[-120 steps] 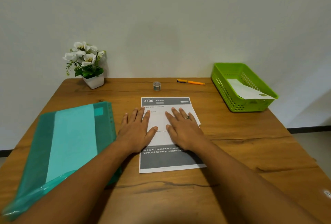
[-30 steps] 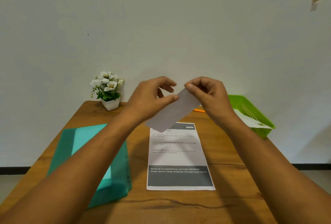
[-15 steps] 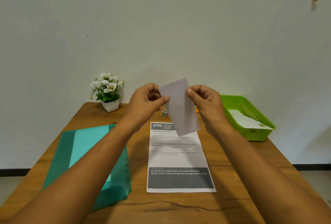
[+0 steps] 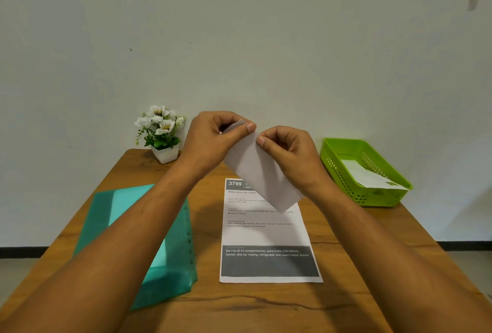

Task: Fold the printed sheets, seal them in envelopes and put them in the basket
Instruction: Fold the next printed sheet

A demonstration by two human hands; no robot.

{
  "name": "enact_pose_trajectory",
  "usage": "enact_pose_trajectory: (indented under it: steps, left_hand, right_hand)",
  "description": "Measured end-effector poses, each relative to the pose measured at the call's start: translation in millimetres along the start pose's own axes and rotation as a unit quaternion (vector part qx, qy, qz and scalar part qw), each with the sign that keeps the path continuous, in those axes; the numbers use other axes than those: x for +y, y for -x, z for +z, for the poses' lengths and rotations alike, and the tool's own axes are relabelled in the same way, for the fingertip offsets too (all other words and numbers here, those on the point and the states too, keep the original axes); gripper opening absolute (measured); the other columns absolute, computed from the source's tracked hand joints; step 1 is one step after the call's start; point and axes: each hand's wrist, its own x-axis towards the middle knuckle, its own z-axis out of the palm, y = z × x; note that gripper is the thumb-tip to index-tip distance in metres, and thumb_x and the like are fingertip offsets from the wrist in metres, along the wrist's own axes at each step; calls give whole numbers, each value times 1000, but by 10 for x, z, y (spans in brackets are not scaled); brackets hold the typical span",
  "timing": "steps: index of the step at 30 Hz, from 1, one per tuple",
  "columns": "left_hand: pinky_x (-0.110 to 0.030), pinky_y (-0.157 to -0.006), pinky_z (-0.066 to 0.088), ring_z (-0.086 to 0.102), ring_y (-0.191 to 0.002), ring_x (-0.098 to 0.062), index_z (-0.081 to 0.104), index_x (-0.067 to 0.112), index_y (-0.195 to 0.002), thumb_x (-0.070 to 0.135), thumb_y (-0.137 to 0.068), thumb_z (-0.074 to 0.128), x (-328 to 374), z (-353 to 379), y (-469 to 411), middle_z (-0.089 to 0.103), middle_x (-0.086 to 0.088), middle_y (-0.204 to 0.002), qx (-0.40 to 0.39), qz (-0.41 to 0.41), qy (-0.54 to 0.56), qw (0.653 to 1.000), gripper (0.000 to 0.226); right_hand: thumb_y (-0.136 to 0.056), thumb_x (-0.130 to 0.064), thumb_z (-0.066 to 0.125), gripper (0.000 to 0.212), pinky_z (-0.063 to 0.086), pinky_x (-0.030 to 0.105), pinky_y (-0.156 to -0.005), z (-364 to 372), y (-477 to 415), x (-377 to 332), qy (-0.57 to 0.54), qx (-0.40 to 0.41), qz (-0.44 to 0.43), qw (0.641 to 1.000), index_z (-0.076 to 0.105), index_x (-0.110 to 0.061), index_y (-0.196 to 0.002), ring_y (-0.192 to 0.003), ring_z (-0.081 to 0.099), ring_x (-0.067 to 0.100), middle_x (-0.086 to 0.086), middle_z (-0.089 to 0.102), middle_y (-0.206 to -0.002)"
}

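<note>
I hold a white envelope (image 4: 262,174) in the air above the table, tilted with its lower end to the right. My left hand (image 4: 213,138) pinches its top end between thumb and fingers. My right hand (image 4: 288,151) pinches its right edge just below. Under it a printed sheet (image 4: 267,234) lies flat and unfolded on the wooden table (image 4: 354,252), headed "3799". The green basket (image 4: 343,170) stands at the table's far right with one white envelope (image 4: 368,177) inside.
A teal plastic folder (image 4: 165,242) lies on the left of the table, partly under my left forearm. A white pot of white flowers (image 4: 162,133) stands at the back left against the wall.
Four seconds ago both hands lay flat on the sheet. Now they hold the envelope up. In the last second it turned from lower-left to lower-right, and my left hand moved to its top end.
</note>
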Motion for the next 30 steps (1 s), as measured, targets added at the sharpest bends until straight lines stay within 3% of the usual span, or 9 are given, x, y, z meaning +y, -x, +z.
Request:
enact_pose_trajectory:
  steps: [6, 10, 14, 19, 22, 25, 27, 30]
  left_hand:
    - [-30, -75, 55, 67, -82, -3, 81, 16, -92, 27, -90, 78, -46, -145, -23, 78, 5, -89, 47, -26, 60, 997, 11]
    - [-16, -67, 52, 64, -75, 6, 78, 17, -89, 23, -90, 77, -110, -217, -12, 75, 14, -80, 77, -38, 100, 991, 6]
    - [-14, -64, 50, 62, -71, 6, 78, 18, -89, 26, -90, 77, -269, -196, 40, 74, 14, -77, 98, -76, 118, 985, 8]
    - [-18, -69, 52, 66, -80, -3, 77, 21, -98, 22, -94, 73, -606, 25, 252, 76, 5, -89, 98, -122, 89, 984, 6]
    - [-16, -66, 52, 68, -92, -10, 70, 26, -118, 20, -99, 66, -850, 195, 432, 72, 5, -102, 53, -167, 10, 985, 21]
    - [-32, -94, 53, 57, -119, -11, 57, 31, -139, 28, -102, 60, -1060, 375, 632, 60, 8, -133, -34, -153, -163, 974, 37]
    - [-39, -108, 43, 48, -133, -16, 52, 32, -144, 36, -104, 56, -1153, 509, 749, 54, 5, -146, -123, -101, -233, 959, 41]
    - [-46, -122, 24, 29, -150, -19, 43, 35, -152, 44, -107, 44, -1271, 704, 864, 38, 5, -161, -246, -82, -307, 916, 46]
  right_hand:
    - [-98, -16, 70, 10, 54, 35, -74, -165, 129, 264, 23, -7, 40, 999, 78, -13, -91, -79, 68, 12, 0, 77, -86]
    - [-97, -8, 69, 12, 54, 26, -73, -318, 246, 475, 6, -9, 72, 997, 77, -12, -89, -78, 68, 9, -1, 77, -83]
    - [-98, -5, 67, 13, 57, 35, -81, -467, 351, 627, 4, 1, 87, 996, 76, -4, -89, -80, 72, 17, 10, 78, -85]
    - [-101, -5, 63, 10, 59, 24, -74, -518, 414, 782, -103, 82, 167, 977, 71, -5, -94, -75, 69, 12, 4, 75, -81]
    - [-102, -5, 61, 10, 57, 28, -64, -533, 458, 962, -105, 108, 222, 963, 68, -8, -94, -68, 67, 14, 7, 73, -79]
    - [-100, -3, 62, 10, 51, 29, -65, -490, 491, 1202, -43, 110, 247, 962, 69, -8, -95, -72, 63, 18, 9, 70, -83]
    - [-99, -1, 62, 15, 50, 24, -62, -472, 517, 1340, 10, 109, 257, 960, 69, -11, -90, -72, 60, 17, 8, 67, -82]
    - [-98, -5, 63, 19, 48, 31, -70, -483, 533, 1501, 121, 93, 265, 952, 68, -21, -88, -81, 62, 20, 2, 67, -84]
